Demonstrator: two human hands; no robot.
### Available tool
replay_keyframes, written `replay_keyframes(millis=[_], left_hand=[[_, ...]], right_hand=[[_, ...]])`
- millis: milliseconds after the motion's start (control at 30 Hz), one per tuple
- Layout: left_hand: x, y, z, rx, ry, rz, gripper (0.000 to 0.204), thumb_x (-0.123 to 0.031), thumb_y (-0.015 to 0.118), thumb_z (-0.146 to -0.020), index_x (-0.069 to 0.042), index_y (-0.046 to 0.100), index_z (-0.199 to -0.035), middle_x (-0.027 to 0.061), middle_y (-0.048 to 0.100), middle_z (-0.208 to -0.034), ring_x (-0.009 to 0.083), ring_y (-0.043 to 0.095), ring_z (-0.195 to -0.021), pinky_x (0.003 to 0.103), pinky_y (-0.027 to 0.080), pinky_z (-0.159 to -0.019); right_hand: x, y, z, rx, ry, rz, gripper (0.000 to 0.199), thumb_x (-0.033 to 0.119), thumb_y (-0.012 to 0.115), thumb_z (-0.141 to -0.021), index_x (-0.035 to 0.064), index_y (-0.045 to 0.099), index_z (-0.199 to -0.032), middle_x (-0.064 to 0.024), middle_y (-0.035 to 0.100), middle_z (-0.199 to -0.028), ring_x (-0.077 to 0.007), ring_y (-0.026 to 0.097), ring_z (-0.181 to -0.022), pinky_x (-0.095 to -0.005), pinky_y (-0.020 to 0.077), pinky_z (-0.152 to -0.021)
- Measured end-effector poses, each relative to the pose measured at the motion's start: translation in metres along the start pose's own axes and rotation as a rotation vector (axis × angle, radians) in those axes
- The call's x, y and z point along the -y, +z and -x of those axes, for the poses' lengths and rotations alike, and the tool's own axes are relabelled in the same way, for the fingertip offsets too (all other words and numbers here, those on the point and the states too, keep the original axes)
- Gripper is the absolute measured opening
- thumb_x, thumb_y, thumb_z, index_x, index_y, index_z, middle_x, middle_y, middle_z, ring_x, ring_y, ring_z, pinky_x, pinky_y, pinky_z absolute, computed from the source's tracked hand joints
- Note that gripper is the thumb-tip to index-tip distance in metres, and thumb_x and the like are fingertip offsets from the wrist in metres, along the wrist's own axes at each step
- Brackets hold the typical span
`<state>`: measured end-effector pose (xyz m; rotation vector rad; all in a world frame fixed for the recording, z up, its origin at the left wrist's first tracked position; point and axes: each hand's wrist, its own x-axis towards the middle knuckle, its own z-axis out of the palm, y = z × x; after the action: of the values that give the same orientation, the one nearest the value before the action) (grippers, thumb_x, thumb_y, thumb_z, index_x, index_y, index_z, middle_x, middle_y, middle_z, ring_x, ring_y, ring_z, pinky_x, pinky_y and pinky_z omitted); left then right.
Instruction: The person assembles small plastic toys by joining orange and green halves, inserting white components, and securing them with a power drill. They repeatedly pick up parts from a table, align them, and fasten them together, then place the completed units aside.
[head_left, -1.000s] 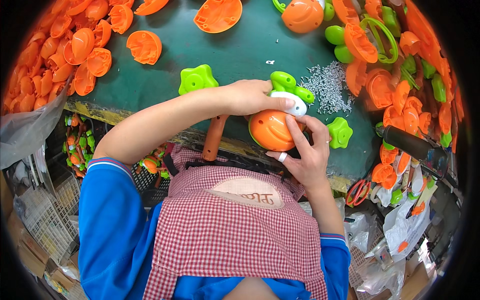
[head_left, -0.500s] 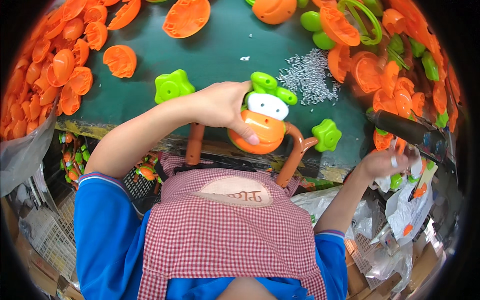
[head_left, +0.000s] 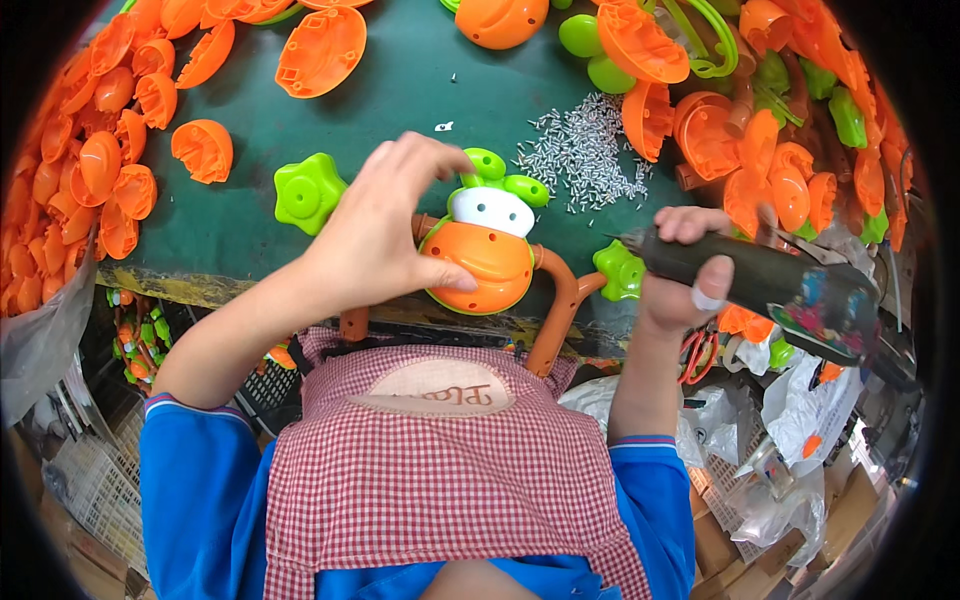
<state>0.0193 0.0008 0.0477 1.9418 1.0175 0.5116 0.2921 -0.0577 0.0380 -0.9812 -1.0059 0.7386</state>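
A toy animal head [head_left: 480, 262], with an orange muzzle, white eye patch and green ears, lies at the table's near edge. My left hand [head_left: 375, 235] spans its left side: the thumb presses the orange muzzle and the curved fingers reach the green ears. Brown tubes [head_left: 556, 325] run from the head. A green star-shaped knob [head_left: 308, 193] is at the left, another green knob [head_left: 620, 270] at the right. My right hand [head_left: 685, 270] is closed round a dark power screwdriver [head_left: 755, 275], its tip pointing left, just above the right knob.
A heap of small silver screws [head_left: 585, 150] lies beyond the toy on the green table [head_left: 400, 80]. Orange shell parts [head_left: 100, 170] are piled at the left; more orange shells [head_left: 710, 135] and green parts lie at the right. Plastic bags [head_left: 800, 410] hang below the table edge.
My right hand has taken up the screwdriver and brought it left, beside the toy. My left hand's fingers have lifted and spread over the head's side. The view has shifted slightly.
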Motion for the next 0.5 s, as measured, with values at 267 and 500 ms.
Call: replay_keyframes(millis=[267,500], left_hand=[[-0.01,0.025,0.033,-0.162,0.54,-0.258,0.024,-0.01,0.068,-0.062,-0.004,0.069,-0.086,0.0063,0.066,-0.099,0.0215,0.065,-0.087,0.032,0.056,-0.076],[-0.017,0.047,0.046,-0.369,0.38,-0.241,0.027,-0.011,0.08,-0.066,-0.003,0.07,-0.09,0.008,0.071,-0.098,0.0242,0.07,-0.088,0.033,0.058,-0.076]], right_hand=[[-0.002,0.009,0.001,0.031,0.024,-0.001,0.051,0.05,0.063,-0.085,0.0044,0.052,-0.104,-0.006,0.054,-0.083,-0.0186,0.053,-0.074,-0.0369,0.0437,-0.075],[0.052,0.071,0.017,0.252,-0.009,-0.386,0.071,0.055,0.064,-0.086,0.018,0.037,-0.141,-0.0021,0.049,-0.083,-0.0152,0.05,-0.074,-0.0341,0.0437,-0.071]])
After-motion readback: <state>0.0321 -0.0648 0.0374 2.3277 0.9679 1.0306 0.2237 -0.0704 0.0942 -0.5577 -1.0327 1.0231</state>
